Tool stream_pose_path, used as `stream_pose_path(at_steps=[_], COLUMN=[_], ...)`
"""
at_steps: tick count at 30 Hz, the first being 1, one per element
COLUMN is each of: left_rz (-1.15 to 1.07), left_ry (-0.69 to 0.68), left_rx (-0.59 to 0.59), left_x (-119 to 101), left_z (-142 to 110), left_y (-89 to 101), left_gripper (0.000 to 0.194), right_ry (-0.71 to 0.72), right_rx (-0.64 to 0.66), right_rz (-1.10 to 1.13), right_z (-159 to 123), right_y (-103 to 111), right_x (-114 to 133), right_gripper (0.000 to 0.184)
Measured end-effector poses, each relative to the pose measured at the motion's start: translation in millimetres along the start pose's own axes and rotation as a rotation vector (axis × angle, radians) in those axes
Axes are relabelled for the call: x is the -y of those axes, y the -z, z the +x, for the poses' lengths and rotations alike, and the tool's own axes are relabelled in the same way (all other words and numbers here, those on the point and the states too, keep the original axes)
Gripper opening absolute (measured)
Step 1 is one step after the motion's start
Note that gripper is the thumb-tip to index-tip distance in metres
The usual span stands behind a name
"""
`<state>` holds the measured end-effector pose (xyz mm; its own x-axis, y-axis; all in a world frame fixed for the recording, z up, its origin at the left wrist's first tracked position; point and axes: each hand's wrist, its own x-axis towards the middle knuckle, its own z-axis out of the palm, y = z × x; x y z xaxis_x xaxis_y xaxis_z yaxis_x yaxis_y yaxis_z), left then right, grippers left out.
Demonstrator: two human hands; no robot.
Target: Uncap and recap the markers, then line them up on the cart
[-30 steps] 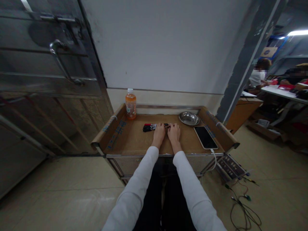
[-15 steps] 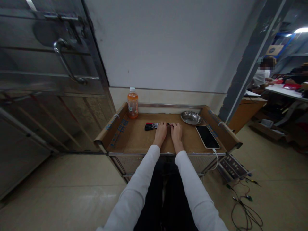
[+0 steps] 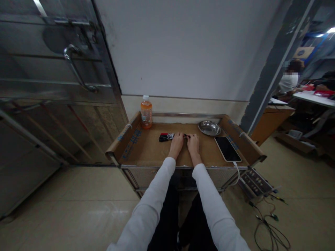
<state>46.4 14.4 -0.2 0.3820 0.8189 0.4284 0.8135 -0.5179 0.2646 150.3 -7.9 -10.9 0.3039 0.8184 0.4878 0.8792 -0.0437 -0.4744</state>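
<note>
A small bundle of marker pens (image 3: 165, 137), mostly black with a red one at the back, lies crosswise on the cardboard-lined top of a cart (image 3: 149, 150). My left hand (image 3: 177, 142) is closed over the right part of the bundle and covers much of it. Close beside it, my right hand (image 3: 193, 143) pinches at the right end, where a dark tip shows between the two hands. The fingertips of both hands are partly hidden.
An orange drink bottle (image 3: 146, 113) stands at the cart's back left. Toward the right are a shallow metal bowl (image 3: 209, 128) and a phone (image 3: 227, 149) with a white cable. Raised cardboard sides edge the cart. Cables (image 3: 270, 226) lie on the floor; a person sits far right.
The view has shifted slightly, so everything appears a little further right. Both hands keep their hold at the pens. A gap now shows between my legs.
</note>
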Motion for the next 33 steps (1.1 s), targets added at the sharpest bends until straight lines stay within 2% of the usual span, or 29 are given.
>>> stream_pose_path(at_steps=[6, 17, 23, 29, 33], left_rz=[-0.007, -0.048, -0.066, -0.179, -0.142], left_ry=[-0.020, 0.004, -0.029, -0.034, -0.064], left_rx=[0.010, -0.038, -0.068, -0.099, -0.072], left_x=[0.8, 3.6, 4.4, 4.2, 2.7], left_z=[-0.3, 0.2, 0.3, 0.3, -1.9], left_y=[1.6, -4.1, -5.0, -2.4, 0.1], left_gripper=[0.016, 0.018, 0.020, 0.023, 0.034], right_ry=[-0.020, -0.058, 0.009, 0.047, 0.018], right_rx=[0.004, -0.097, -0.058, -0.023, -0.080], right_rz=[0.084, 0.470, 0.608, 0.544, 0.488], right_z=[1.2, 3.7, 2.6, 1.8, 1.5], right_y=[-3.8, -6.6, -7.2, -9.2, -8.2], right_x=[-2.0, -8.5, -5.2, -4.2, -6.2], right_gripper=[0.027, 0.020, 0.019, 0.023, 0.023])
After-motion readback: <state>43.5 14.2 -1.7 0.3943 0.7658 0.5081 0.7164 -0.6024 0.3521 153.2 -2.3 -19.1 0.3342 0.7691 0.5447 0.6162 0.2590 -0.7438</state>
